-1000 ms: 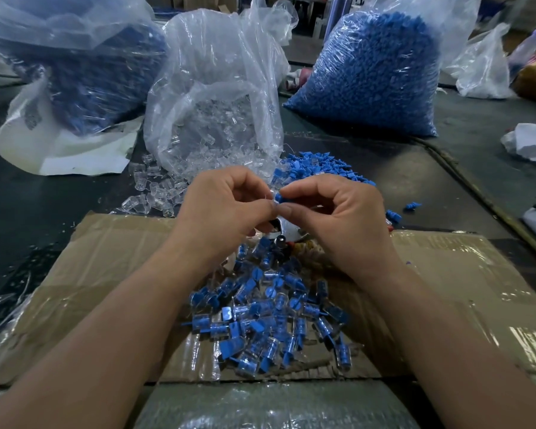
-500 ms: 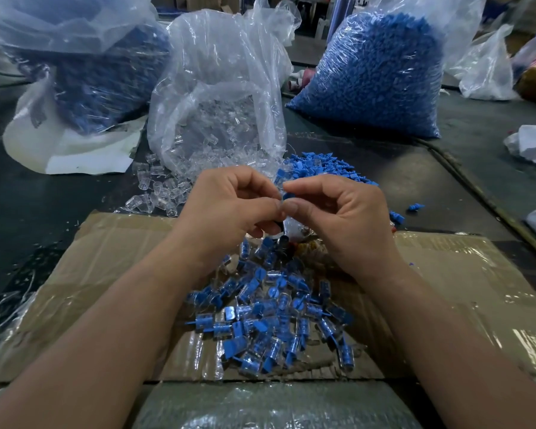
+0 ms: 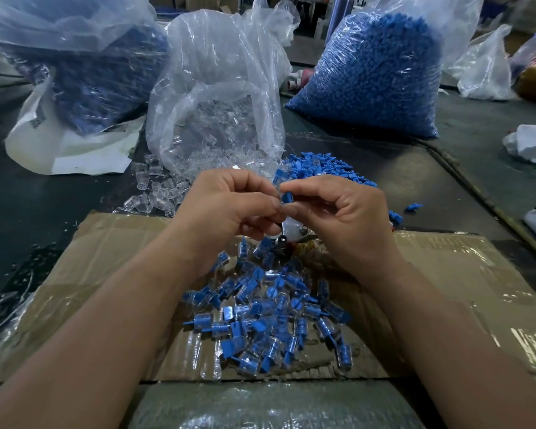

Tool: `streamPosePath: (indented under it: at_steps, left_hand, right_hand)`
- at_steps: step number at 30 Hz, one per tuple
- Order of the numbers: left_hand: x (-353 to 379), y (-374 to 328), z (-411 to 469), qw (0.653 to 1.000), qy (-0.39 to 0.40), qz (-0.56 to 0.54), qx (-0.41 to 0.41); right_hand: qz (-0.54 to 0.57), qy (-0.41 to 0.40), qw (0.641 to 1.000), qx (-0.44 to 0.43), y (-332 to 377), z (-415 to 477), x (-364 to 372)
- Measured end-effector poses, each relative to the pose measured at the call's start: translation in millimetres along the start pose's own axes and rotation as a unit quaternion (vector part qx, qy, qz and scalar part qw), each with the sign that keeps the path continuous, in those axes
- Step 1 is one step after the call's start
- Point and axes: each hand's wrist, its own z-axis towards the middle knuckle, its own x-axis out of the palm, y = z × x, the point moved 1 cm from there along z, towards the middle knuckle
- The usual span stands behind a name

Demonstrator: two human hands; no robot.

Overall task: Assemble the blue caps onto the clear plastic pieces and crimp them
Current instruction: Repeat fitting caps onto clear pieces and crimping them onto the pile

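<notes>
Both hands are raised above the cardboard sheet (image 3: 106, 258), fingertips meeting at the centre of the view. The right hand (image 3: 347, 218) pinches one blue cap (image 3: 287, 198) between thumb and forefinger, with its other fingers curled loosely. The left hand (image 3: 229, 209) has its fingers curled, with thumb and forefinger closed on a clear plastic piece (image 3: 279, 193) that touches the cap. Only a small glint of this piece is visible, so the seating of the cap cannot be determined. Directly below the hands, a heap of assembled pieces (image 3: 270, 314) lies on the cardboard sheet. Beyond the hands, loose blue caps (image 3: 316, 168) and loose clear pieces (image 3: 155, 187) lie on the dark tabletop (image 3: 446, 168). The loose clear pieces lie at the mouth of a bag of clear pieces (image 3: 214, 119). A full bag of blue caps (image 3: 375, 75) stands behind, to the right.
</notes>
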Motion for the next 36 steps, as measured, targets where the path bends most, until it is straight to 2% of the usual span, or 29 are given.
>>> streamPosePath:
  at_steps: [9, 16, 25, 36]
  left_hand:
    - [-0.9, 1.7, 2.2, 0.999, 0.013, -0.022, -0.027]
    - [-1.1, 0.0, 0.5, 1.0, 0.006, -0.009, -0.01]
    - [1.6, 0.5, -1.3, 0.999, 0.011, -0.018, -0.038]
    - [1.7, 1.8, -0.5, 1.0, -0.002, 0.006, -0.013]
  right_hand:
    - [-0.121, 0.005, 0.988, -0.095, -0.7, 0.1, -1.0]
    - [-0.128, 0.019, 0.986, -0.103, -1.2, -0.4, -0.7]
    - [-0.141, 0.008, 0.983, -0.117, 1.7, -0.4, 0.2]
    - [-0.136, 0.034, 0.986, -0.094, 4.1, 0.5, -1.2]
